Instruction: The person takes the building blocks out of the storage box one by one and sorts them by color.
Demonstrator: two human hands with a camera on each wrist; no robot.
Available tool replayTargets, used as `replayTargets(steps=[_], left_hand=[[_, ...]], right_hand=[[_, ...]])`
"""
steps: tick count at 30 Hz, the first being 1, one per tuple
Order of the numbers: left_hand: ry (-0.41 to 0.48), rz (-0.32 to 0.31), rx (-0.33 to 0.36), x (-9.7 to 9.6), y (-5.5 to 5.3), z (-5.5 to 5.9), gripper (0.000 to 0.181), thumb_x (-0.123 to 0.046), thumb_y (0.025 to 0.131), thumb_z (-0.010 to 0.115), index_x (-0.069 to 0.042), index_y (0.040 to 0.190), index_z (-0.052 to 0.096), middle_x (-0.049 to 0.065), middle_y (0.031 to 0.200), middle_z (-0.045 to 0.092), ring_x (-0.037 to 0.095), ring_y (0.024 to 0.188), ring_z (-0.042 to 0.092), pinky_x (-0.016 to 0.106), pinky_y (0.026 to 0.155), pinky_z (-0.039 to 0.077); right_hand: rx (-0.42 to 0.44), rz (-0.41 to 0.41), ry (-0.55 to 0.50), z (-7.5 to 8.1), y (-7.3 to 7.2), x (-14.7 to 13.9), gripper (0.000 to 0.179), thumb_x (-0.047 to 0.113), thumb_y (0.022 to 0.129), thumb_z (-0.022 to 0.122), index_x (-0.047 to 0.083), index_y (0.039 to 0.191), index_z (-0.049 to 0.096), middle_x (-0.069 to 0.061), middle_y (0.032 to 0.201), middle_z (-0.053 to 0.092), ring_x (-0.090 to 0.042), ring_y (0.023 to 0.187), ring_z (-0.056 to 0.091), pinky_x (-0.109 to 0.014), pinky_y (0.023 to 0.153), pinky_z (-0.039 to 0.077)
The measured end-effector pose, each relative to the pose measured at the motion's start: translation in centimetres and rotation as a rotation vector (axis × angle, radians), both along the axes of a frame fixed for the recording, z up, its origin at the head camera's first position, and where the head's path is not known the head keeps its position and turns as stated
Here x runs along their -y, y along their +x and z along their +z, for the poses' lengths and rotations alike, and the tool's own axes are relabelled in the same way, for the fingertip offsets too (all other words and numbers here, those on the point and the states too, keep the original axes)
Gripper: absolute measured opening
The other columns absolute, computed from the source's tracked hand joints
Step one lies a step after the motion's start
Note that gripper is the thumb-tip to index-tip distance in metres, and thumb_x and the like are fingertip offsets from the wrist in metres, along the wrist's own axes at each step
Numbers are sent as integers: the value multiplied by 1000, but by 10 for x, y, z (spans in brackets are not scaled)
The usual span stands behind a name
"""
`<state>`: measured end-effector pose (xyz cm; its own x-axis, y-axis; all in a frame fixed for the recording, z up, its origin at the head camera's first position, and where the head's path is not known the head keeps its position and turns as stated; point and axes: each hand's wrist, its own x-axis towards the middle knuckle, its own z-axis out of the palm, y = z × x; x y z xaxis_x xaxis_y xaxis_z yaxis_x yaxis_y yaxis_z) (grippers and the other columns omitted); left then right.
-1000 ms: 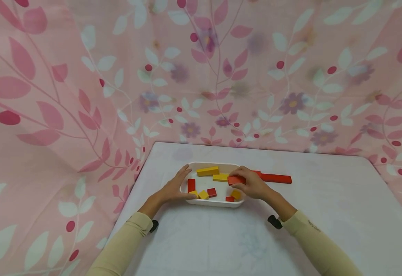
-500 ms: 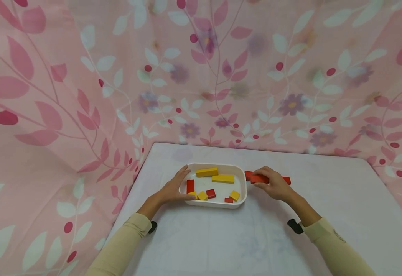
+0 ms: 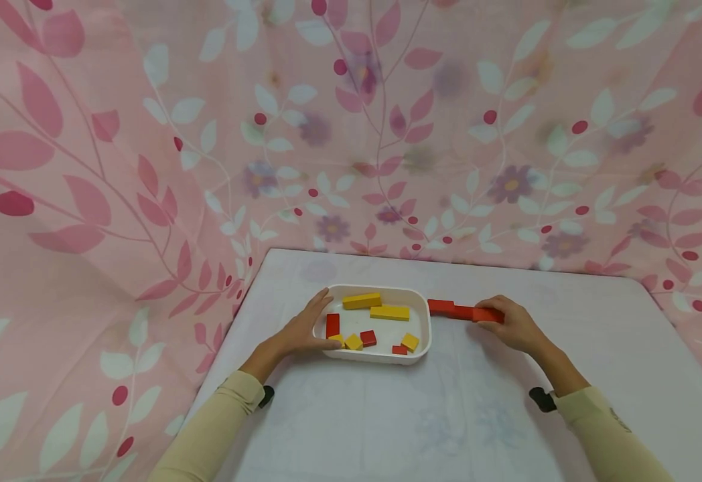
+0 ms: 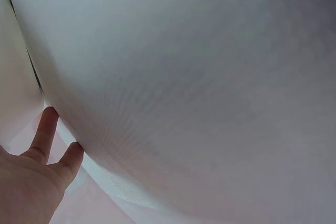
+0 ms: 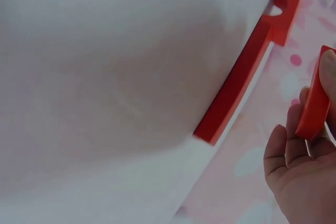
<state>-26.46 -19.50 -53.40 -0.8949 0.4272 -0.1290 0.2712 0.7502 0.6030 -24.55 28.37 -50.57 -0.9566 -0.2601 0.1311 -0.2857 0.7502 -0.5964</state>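
Note:
My left hand [image 3: 299, 331] holds the left end of a white tray [image 3: 381, 359], thumb at the near rim and fingers at the far left; in the left wrist view two fingers [image 4: 44, 132] touch a white edge. My right hand [image 3: 515, 327] pinches a red rectangular block [image 5: 315, 106] between thumb and fingers. In the head view that block overlaps the right end of a long red bar [image 3: 463, 312]. The bar lies on the table, and at its left end is a red block with a rounded notch [image 5: 289, 11], close to the tray's right side.
Inside the tray are two long yellow blocks [image 3: 390, 313], several yellow cubes [image 3: 354, 342] and red blocks [image 3: 368, 338]. A white cloth covers the table [image 3: 387, 422]. Pink floral fabric [image 3: 417, 134] hangs behind it and on the left.
Carrying the red block, my right hand has moved right from over the tray, along the red pieces to the bar's right end. My left hand stays at the tray.

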Motion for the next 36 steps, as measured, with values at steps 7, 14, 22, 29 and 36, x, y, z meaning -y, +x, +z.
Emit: replayTargets(steps=[7,14,22,29,36], left_hand=[[15,6,7,1,3,0,111,-66,70,75,-33,158,17,-10,168,1,25,153,17,70,112,26],[23,13,15,2,6,-5,111,-67,69,75,-36,158,17,-13,167,0,24,153,18,69,112,25],[23,15,9,1,3,1,110,-67,70,75,-34,158,18,-13,167,0,25,153,18,69,113,25],[7,20,5,1,2,2,112,-68,68,75,-35,158,17,-13,167,0,25,153,17,70,112,26],[1,21,10,-1,3,3,110,-66,69,75,-35,158,18,-13,167,0,24,153,16,70,112,25]], right_hand=[[27,-53,-4,-5,0,-24,33,11,86,76,4,117,66,-18,113,63,-32,100,53,-42,82,49],[74,-92,29,-12,2,-47,34,11,88,73,2,120,65,-23,117,63,-38,106,53,-57,90,47],[128,-140,61,-12,-3,-65,37,11,88,71,-2,121,64,-30,121,60,-41,104,52,-54,86,48],[200,-143,85,-22,-9,-76,41,13,89,71,-4,125,60,-31,122,56,-43,105,49,-54,86,51],[192,-138,117,-33,-16,-81,39,12,89,71,-5,122,61,-32,119,56,-45,103,49,-59,87,49]])
